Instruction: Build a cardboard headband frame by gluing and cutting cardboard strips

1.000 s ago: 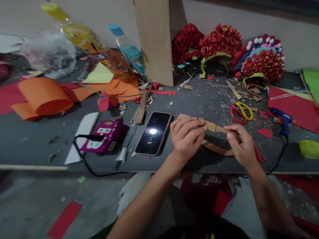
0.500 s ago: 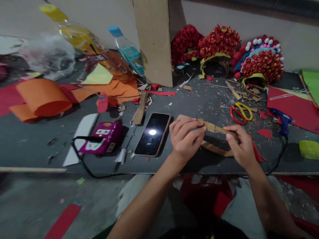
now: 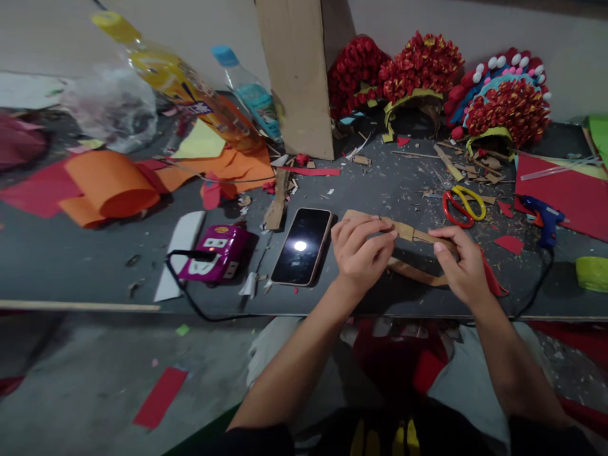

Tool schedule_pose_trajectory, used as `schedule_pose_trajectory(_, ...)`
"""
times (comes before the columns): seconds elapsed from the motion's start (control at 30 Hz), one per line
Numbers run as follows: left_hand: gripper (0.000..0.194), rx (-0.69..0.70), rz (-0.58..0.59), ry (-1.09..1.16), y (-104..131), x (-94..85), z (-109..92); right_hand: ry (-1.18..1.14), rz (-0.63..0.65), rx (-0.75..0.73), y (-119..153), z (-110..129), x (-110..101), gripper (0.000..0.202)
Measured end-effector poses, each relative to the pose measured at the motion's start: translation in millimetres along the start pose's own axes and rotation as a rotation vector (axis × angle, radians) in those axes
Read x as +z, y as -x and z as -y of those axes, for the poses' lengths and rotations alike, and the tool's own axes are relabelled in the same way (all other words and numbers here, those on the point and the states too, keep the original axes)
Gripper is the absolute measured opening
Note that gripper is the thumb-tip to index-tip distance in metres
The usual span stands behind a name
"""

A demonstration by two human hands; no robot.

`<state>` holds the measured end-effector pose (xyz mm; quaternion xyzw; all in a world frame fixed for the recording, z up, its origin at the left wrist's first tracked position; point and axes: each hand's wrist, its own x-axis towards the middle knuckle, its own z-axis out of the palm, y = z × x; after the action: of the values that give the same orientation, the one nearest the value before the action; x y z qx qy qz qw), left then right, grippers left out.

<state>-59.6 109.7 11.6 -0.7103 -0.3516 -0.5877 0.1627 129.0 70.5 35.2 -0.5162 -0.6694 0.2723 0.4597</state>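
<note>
**Both hands clamped on a bent cardboard band above the worktable**

The cardboard band lies between the person's hands, near the front edge of the table. The left hand has its fingers curled over one end; the right hand pinches the other between thumb and fingers. Good handling would probably mean light, even pressure, with the overlapping seam supported so the thin card neither creases nor slips out of line. Beyond the right hand, the scissors and the glue gun lie near enough that the elbow and cord deserve some care.

The left fingers cover part of the band, and the right palm hides where its lower strip ends, so whether the loop is closed cannot be told. Any glue at the seam is too small to make out. The scissor blades are blurred.
</note>
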Motion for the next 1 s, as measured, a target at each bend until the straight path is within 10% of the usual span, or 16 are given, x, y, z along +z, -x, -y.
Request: schedule_pose_trajectory(1.0, 0.017, -0.003, -0.003, 0.019, 1.7, 1.6, 1.0, -0.005, -0.024, -0.068, -2.1, 0.4, 1.7, 0.013)
